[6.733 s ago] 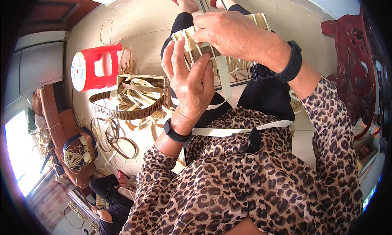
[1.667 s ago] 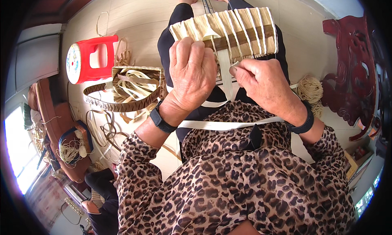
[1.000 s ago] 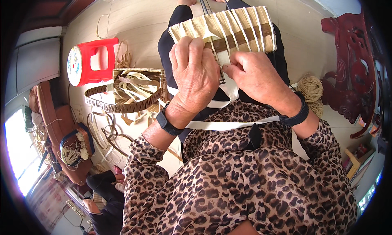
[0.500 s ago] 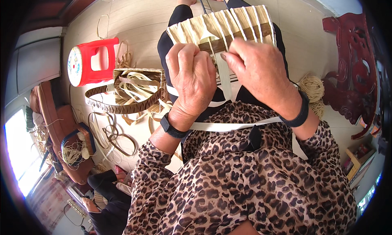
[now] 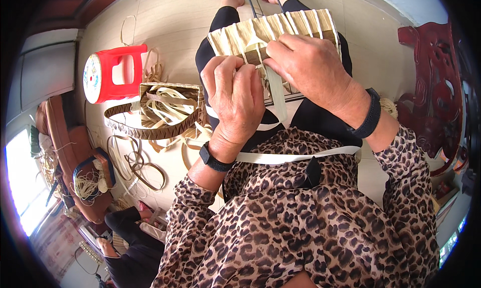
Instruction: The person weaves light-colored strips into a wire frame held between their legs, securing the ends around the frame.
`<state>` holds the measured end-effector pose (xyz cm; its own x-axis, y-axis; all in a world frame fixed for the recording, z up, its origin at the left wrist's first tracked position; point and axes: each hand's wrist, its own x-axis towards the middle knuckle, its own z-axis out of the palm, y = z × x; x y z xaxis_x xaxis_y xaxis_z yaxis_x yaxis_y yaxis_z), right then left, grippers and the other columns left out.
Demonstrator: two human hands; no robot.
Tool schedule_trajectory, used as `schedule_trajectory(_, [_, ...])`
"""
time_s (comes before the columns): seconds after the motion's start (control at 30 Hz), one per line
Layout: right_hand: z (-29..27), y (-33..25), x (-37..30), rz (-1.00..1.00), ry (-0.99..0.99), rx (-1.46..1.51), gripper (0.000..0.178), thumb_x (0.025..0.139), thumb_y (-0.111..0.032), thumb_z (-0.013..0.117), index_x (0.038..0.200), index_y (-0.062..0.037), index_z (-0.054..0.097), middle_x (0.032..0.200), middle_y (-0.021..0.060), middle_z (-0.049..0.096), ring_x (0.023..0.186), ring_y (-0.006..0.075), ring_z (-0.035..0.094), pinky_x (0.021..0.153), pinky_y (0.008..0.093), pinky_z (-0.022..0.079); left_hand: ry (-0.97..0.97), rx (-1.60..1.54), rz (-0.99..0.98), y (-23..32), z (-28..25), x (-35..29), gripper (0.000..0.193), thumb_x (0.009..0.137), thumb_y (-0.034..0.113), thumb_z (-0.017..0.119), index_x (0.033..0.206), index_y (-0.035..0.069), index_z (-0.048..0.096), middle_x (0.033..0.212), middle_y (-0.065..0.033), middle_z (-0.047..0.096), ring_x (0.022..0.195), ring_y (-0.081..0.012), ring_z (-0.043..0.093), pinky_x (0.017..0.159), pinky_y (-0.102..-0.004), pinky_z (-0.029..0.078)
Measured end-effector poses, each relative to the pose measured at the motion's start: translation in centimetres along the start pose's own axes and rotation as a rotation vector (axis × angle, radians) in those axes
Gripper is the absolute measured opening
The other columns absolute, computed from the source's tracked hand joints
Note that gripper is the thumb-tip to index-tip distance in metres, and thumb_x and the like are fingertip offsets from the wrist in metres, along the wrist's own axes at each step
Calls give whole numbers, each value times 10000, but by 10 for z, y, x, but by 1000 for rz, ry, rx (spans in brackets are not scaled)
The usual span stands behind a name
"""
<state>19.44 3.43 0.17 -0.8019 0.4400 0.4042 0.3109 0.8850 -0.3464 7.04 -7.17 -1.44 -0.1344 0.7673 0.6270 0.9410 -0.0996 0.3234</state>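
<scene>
A woven panel [image 5: 228, 40] of pale upright bands, white cords and a brown cross strip rests across my thighs. My left hand [image 5: 233, 97] is closed at its near edge, fingers curled and their tips partly hidden. A flat pale strip [image 5: 276, 95] loops out of the panel's middle and hangs down between my hands. My right hand [image 5: 315, 70] pinches at the brown row beside that strip, thumb and forefinger together where the strip enters the weave. Its other fingers lie folded over the panel.
Left of my legs lie a red plastic stool [image 5: 131, 80] on its side, a woven basket [image 5: 199, 100] holding loose strips, and brown strip coils [image 5: 143, 175]. A carved dark-red wooden piece [image 5: 426, 77] stands right, near a cord bundle [image 5: 388, 107]. Another person [image 5: 133, 248] sits lower left.
My right hand has shifted up and left, its thumb and forefinger closing in on the weave beside the strip. My left hand stays at the panel's edge.
</scene>
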Motion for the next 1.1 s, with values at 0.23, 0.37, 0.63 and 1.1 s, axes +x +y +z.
schedule_trajectory(0.23, [-2, 2, 2, -75, -33, -50, 94, 724, -92, 608, 729, -67, 517, 630, 59, 541, 596, 201, 618, 517, 289, 507, -50, -10, 8, 2, -4, -7, 210, 662, -40, 625, 862, 15, 599, 986, -129, 511, 938, -322, 484, 796, -398, 410])
schedule_trajectory(0.37, [-2, 1, 4, -84, -51, -110, 89, 714, -81, 603, 731, -67, 516, 634, 59, 543, 598, 196, 620, 522, 283, 510, -47, -15, 24, 0, -1, -10, 278, 613, -40, 619, 884, 10, 593, 1020, -155, 499, 948, -346, 478, 801, -427, 411])
schedule_trajectory(0.63, [-2, -1, 1, 34, -35, -21, 128, 730, -90, 626, 762, -63, 504, 684, 47, 536, 633, 212, 612, 563, 288, 514, -77, -49, -18, -13, -8, -4, 240, 699, 55, 681, 926, 32, 605, 1082, -132, 541, 1026, -311, 484, 861, -397, 412])
schedule_trajectory(1.1, [-12, 11, 6, -65, -26, -79, 253, 696, -101, 682, 878, -57, 512, 849, 60, 492, 829, 210, 578, 697, 303, 510, -484, -84, 240, -53, -19, 58, 524, 694, 138, 707, 1168, 10, 523, 1063, -163, 575, 915, -320, 592, 781, -375, 499])
